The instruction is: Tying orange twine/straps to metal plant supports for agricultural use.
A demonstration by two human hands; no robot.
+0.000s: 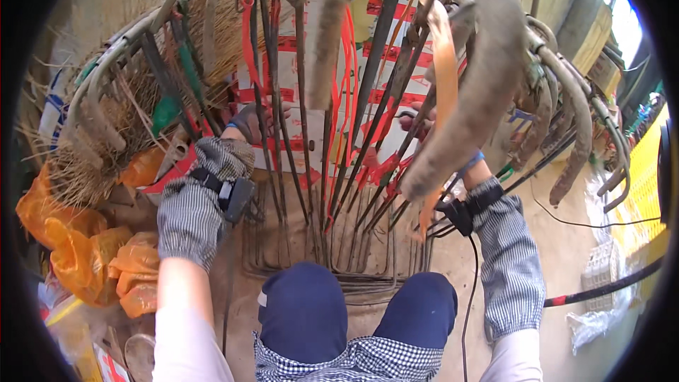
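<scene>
The left hand (pixel 249 123) is showing behind dark rods (pixel 384 27), near taped white boxes (pixel 288 64); rods are crossing its fingers, so I cannot tell whether it is gripping anything. The right hand (pixel 421 127) is showing on the other side, rods and a grey hook (pixel 488 64) partly hiding it, its grip likewise impossible to tell. The rods are standing beyond the knees (pixel 304 304), while orange bags (pixel 78 255) are lying at the left

Bags (pixel 78 247) lie left of the rods (pixel 382 35); boxes (pixel 286 64) stand behind the rods; a cable (pixel 601 284) is right.
</scene>
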